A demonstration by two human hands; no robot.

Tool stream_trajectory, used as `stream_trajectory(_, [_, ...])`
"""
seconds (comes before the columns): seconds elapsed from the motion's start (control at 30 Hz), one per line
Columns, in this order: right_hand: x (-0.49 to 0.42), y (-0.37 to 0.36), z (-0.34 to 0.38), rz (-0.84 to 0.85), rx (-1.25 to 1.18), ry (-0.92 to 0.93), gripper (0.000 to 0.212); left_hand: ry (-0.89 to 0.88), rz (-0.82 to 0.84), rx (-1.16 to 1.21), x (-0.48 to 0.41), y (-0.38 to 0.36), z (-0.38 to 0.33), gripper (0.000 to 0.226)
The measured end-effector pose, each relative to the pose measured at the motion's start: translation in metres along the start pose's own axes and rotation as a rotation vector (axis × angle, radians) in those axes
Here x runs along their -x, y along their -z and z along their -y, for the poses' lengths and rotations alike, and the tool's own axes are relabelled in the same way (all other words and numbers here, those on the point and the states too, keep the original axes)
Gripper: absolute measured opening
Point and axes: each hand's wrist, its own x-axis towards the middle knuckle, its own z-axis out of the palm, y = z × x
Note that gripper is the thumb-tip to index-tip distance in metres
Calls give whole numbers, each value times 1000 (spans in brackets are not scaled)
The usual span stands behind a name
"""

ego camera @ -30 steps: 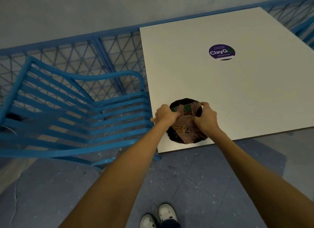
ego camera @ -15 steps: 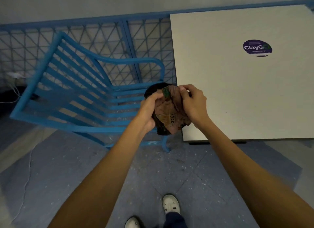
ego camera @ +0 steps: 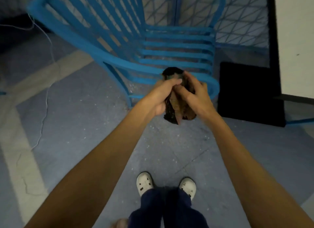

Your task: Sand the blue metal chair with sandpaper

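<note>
Grey speckled floor [ego camera: 85,126] lies below. Fingers [ego camera: 173,82] of the left hand [ego camera: 161,97] and right hand [ego camera: 197,93] curl round folded brown sandpaper [ego camera: 176,109], held before the blue chair [ego camera: 176,53] seat's front edge. Marks on the paper are too blurred to read, perhaps a green label.

One blue metal chair [ego camera: 176,54] is standing across the upper middle of the frame. Two hands are meeting at the centre, the left hand [ego camera: 159,97] and the right hand [ego camera: 197,95], gripping one crumpled sheet of sandpaper [ego camera: 176,109]. Two white shoes are showing at the bottom, the left shoe [ego camera: 144,182] and the right shoe [ego camera: 187,187]. One white cable [ego camera: 45,100] is trailing down the left, and one white table [ego camera: 295,41] is sitting at the right edge.
</note>
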Motion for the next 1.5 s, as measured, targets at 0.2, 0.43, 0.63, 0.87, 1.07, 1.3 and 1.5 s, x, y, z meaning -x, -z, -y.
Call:
stream_trajectory(0.2, [-18,-46,-102,200,-89,-58,86,105,88,-19,-76,31,74,50])
stream_trajectory(0.43, [-66,-92,-223,79,-82,3,79,61,249,-23,-175,43,158,38])
stream_trajectory(0.63, [-94,-100,-268,-65,-4,129,46,-185,226,-261,-225,64,189,20])
stream_trajectory(0.87, [-121,-86,-271,-79,308,376,53,-554,197,-361,-261,81,199,14])
stream_trajectory(1.07, [-117,-77,-280,-250,409,394,51,-805,99,-718,-263,81,187,19])
stream_trajectory(1.3, [-109,-73,-299,-249,458,394,78,-997,-37,-1132,-291,77,181,33])
stream_trajectory(1.5, [-112,-71,-303,-359,519,420,69,-945,-171,-1375,-304,112,174,36])
